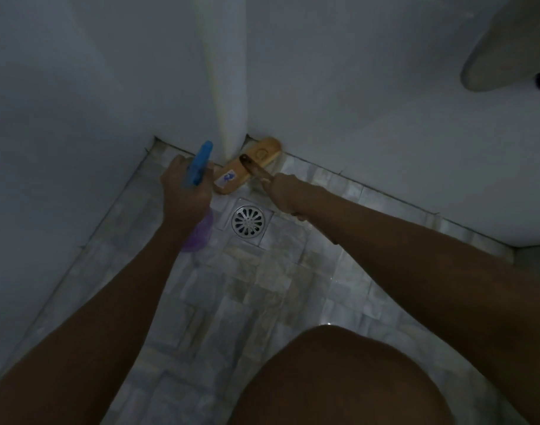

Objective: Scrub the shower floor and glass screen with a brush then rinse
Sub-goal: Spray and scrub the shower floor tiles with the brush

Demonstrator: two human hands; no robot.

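Pale walls (pixel 354 118) rise beyond both my hands and meet at a white upright column (pixel 228 72), which comes down to the floor just past my fingertips. The shower floor (pixel 232 302), in small grey and beige tiles, spreads under my hands and back toward me. It shines wet in spots below my right forearm. My bare knee (pixel 339 378) sits well behind my hands, low in view.

My right hand (pixel 287 191) is wrapped tight round the dark handle of the brush (pixel 247 167), fingers curled closed on it. The wooden brush head lies beyond those fingers, flat on the floor tiles. Its far end is pushed into the corner where the wall foot meets the column, and its near end carries a small blue-and-white sticker.

My left hand (pixel 186 191) holds a spray bottle (pixel 201 231), fingers curled round its neck. The blue trigger head sticks out past my knuckles toward the column, and the purple body hangs below my palm. The light is too dim to show whether a finger rests on the trigger.

The round metal drain (pixel 248 221) lies between my two hands, just nearer me than the brush head, close beside my right wrist.
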